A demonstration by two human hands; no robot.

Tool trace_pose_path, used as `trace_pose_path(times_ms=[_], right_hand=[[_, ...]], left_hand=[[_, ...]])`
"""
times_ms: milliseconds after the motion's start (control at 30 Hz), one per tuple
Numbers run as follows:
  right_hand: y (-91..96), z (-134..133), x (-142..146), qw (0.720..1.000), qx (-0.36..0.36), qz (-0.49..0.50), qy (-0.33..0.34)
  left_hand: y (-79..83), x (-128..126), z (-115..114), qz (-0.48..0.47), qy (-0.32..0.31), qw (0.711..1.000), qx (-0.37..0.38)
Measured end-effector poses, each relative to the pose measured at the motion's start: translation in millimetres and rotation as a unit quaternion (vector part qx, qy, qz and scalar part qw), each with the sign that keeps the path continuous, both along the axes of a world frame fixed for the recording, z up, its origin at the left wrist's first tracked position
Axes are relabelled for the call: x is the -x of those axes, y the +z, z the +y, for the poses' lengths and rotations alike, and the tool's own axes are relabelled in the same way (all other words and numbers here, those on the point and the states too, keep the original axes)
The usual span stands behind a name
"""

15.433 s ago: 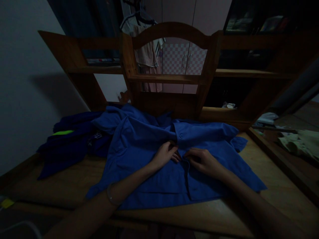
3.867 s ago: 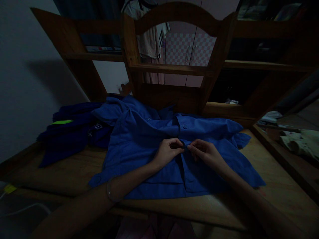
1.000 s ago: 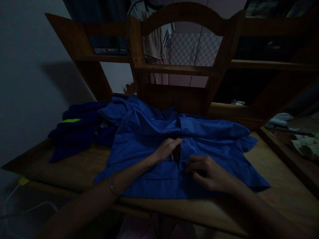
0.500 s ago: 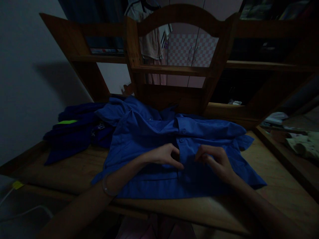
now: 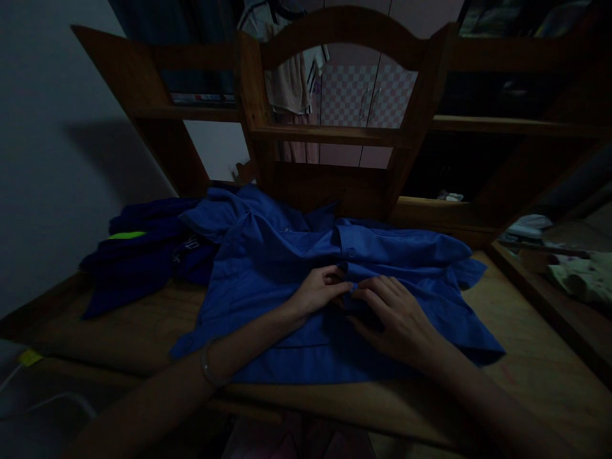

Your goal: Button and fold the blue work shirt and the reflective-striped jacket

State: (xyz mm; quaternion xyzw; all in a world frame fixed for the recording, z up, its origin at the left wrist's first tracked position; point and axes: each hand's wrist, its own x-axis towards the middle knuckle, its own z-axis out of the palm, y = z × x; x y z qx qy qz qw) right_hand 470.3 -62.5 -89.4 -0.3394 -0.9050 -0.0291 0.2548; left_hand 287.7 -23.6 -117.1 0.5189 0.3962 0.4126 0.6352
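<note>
A blue button-up shirt lies spread across the wooden desk, its collar side toward the shelf unit. My left hand pinches the edge of the front placket near the middle of the shirt. Right beside it, my right hand grips the same placket from the other side, its fingertips almost meeting those of the left. The cloth bunches up between the two hands. One button shows above them; whatever lies under my fingers is hidden. A bracelet circles my left wrist.
A dark blue garment with a bright green stripe lies left of the shirt. The wooden shelf unit stands along the desk's back. Pale patterned cloth lies at the far right. A white cable hangs at lower left.
My right hand has moved left to meet my left hand, which has risen slightly. Both have taken hold of the placket, and the cloth there is now lifted and bunched.
</note>
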Motion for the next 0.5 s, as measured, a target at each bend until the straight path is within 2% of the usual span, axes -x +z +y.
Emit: trace_pose_path(times_ms=[167,267,367,500], right_hand=[[-5.9,4,-2,0.998,-0.029,-0.052,-0.019],[-4.8,7,-6,0.997,-0.047,-0.057,-0.016],[-2.5,9,-11,0.998,-0.051,-0.028,-0.032],[-2.5,12,-16,0.998,-0.021,0.037,-0.047]], left_hand=[[1.2,-1,-3,-0.006,-0.006,1.0,0.028],[1.6,-2,-4,-0.044,-0.006,0.998,0.051],[5.0,-3,-3,-0.102,-0.012,0.993,0.062],[12.8,-3,-4,-0.147,-0.025,0.986,0.067]])
